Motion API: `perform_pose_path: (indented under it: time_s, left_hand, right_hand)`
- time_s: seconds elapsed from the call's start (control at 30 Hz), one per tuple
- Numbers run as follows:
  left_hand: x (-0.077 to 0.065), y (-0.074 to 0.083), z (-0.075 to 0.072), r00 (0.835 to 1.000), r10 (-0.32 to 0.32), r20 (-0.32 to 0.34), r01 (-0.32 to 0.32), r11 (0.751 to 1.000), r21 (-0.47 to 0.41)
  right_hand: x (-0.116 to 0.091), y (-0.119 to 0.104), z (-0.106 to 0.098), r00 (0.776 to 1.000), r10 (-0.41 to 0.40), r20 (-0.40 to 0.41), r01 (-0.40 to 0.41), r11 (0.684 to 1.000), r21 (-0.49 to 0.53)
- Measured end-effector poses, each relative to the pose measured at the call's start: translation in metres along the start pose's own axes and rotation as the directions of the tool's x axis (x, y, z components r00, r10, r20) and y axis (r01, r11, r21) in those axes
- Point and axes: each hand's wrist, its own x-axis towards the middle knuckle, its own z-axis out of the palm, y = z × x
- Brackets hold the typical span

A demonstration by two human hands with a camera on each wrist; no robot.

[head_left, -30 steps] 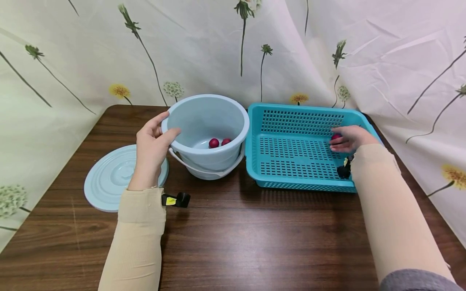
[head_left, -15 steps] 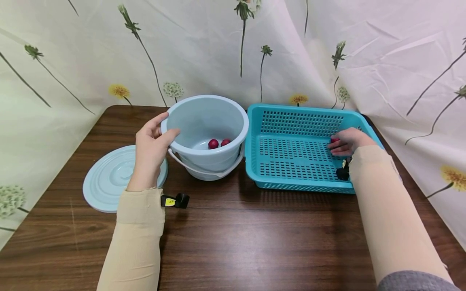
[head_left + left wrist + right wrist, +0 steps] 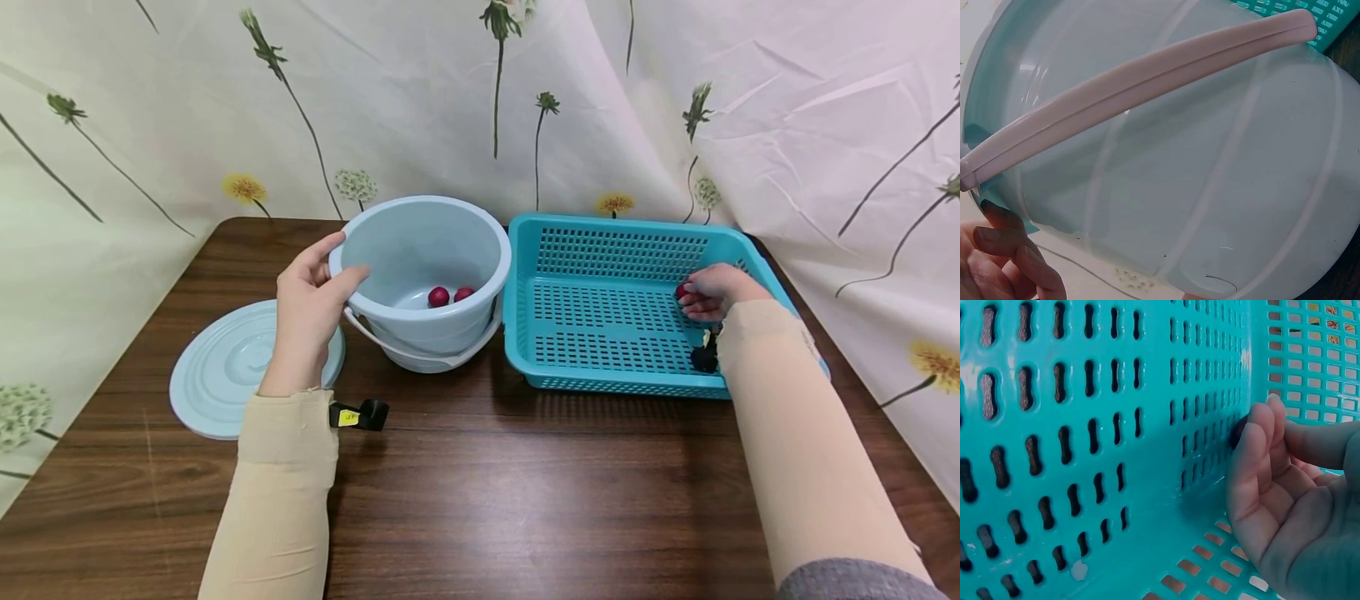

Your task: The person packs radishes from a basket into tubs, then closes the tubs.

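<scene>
A light blue bucket [image 3: 420, 329] stands upright with two dark red balls [image 3: 438, 297] on its floor. My left hand [image 3: 311, 292] grips the bucket's left rim, thumb over the inside and fingers outside. The bucket's pale handle [image 3: 1147, 81] hangs down across the front in the left wrist view. Inside the turquoise basket [image 3: 517, 350], my right hand [image 3: 716, 292] pinches another dark red ball [image 3: 682, 290] between thumb and fingertips. In the right wrist view the curled fingers [image 3: 1250, 462] hide most of that ball.
A light blue round lid [image 3: 217, 367] lies on the brown wooden table [image 3: 525, 492] to the left of the bucket, partly behind my left forearm. The basket stands close against the bucket's right side. A white flowered cloth [image 3: 420, 92] hangs behind the table.
In the basket, my right hand has shifted slightly left and its fingers have closed on the red ball, which moved a little left with them. My left hand stays on the bucket rim.
</scene>
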Motion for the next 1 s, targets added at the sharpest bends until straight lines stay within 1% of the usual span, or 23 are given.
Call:
perform_pose_path:
  time_s: [0.13, 0.3, 0.43, 0.6, 0.77, 1.0]
  left_hand:
    - [0.0004, -0.0004, -0.0007, 1.000, 0.002, -0.004, -0.001, 1.000, 0.002]
    - [0.0003, -0.0007, -0.0010, 1.000, 0.002, 0.001, -0.002, 1.000, 0.006]
    - [0.0000, -0.0009, -0.0007, 1.000, 0.002, 0.004, -0.002, 1.000, -0.003]
    - [0.0000, -0.0009, -0.0002, 1.000, 0.001, 0.001, -0.001, 1.000, 0.008]
    - [0.0000, -0.0011, -0.0003, 1.000, -0.002, -0.001, 0.002, 1.000, 0.024]
    - [0.0000, -0.0004, -0.0010, 1.000, -0.004, 0.004, 0.004, 1.000, 0.029]
  right_hand:
    - [-0.0007, -0.0016, 0.0016, 1.000, 0.002, 0.015, -0.002, 0.999, -0.040]
    - [-0.0032, -0.0034, 0.0038, 1.000, 0.019, 0.015, -0.017, 0.994, -0.105]
    - [-0.0039, -0.0036, 0.0042, 1.000, 0.003, 0.012, -0.001, 0.985, -0.173]
    - [-0.0024, -0.0030, 0.0049, 1.000, -0.015, -0.012, 0.012, 0.975, -0.224]
    - [-0.0019, -0.0031, 0.0065, 0.999, -0.019, -0.039, 0.009, 0.968, -0.252]
    - [-0.0050, -0.0030, 0.0077, 1.000, -0.004, 0.016, 0.009, 0.956, -0.294]
